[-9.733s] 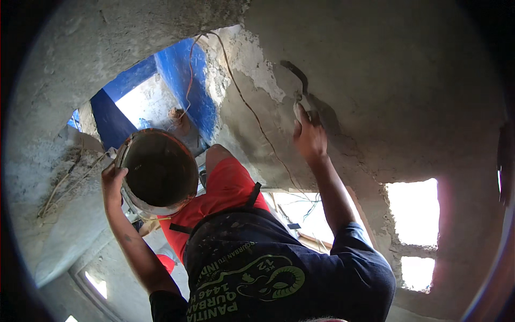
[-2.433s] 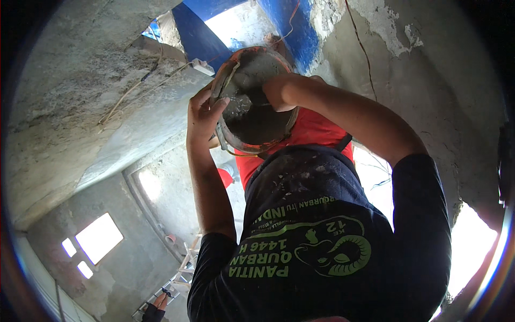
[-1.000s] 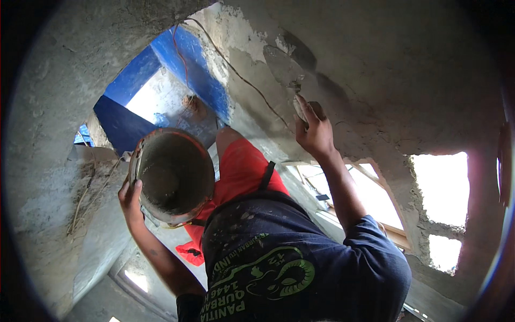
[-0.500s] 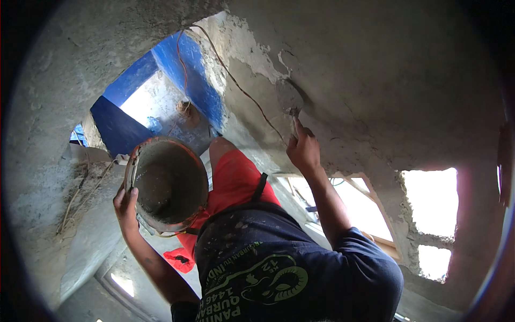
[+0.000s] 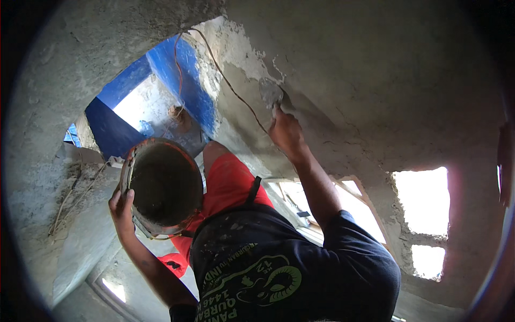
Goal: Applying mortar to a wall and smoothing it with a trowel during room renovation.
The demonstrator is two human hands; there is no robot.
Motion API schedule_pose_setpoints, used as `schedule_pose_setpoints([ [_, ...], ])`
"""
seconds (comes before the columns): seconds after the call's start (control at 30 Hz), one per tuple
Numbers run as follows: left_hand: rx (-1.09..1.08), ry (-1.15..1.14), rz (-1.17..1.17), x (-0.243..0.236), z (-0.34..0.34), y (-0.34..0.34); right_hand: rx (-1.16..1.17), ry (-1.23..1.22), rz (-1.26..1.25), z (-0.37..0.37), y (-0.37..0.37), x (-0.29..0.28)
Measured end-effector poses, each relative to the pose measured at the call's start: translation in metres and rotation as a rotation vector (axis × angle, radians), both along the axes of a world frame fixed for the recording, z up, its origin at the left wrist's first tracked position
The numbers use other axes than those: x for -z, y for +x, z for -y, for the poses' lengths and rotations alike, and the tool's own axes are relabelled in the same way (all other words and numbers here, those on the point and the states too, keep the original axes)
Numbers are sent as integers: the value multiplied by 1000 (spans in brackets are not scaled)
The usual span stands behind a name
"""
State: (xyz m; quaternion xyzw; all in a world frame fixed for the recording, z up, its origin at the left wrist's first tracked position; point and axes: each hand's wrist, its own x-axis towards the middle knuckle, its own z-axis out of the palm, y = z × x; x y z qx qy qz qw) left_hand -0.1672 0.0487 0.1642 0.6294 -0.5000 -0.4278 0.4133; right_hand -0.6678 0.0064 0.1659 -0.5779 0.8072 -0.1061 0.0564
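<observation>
Head view, trowel (image 5: 270, 92) handle hidden in right hand (image 5: 285, 134)

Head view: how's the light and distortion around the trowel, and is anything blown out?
Head view: the window openings at right are blown out white; the trowel in the right hand is dim but readable against grey plaster; the bucket interior held by the left hand is deep in shadow; fisheye bends edges, with a dark rim.
</observation>
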Motion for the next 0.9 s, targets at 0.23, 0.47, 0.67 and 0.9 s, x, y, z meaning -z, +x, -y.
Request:
schedule_pose_setpoints([
  [0.23,-91,4,4,8,-2,14,-35,-191,-139,8,8,-49],
  [0.47,-157,-24,3,24,-3,19,-28,-73,-185,-43,-25,-4],
  [0.67,-158,21,21,27,-3,13,-76,-183,-36,-50,-1,-51],
  [0.9,18,54,27,4,6,6,-99,-148,-175,-31,-34,-14],
])
